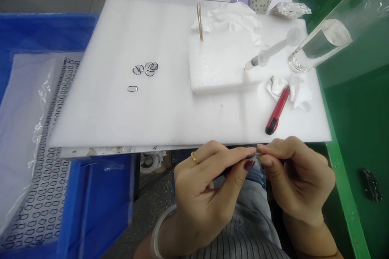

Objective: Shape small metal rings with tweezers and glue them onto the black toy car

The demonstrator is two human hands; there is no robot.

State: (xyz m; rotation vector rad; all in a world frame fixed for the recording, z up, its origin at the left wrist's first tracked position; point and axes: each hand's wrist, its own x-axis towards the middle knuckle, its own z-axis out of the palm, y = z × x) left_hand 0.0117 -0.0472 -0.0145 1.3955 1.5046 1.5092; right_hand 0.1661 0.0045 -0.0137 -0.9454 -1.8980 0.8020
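My left hand and my right hand meet just below the front edge of the white foam board, over my lap. Both pinch a tiny thin part between thumb and fingertips; it is too small to name. The left hand wears a gold ring and a pale bangle. Several small black D-shaped rings lie on the board at centre left, one more ring a little nearer.
A red utility knife lies near crumpled tissue at the right. A syringe rests on a raised foam block with wooden sticks. A clear bottle leans at right. A blue bin holds sheets of rings.
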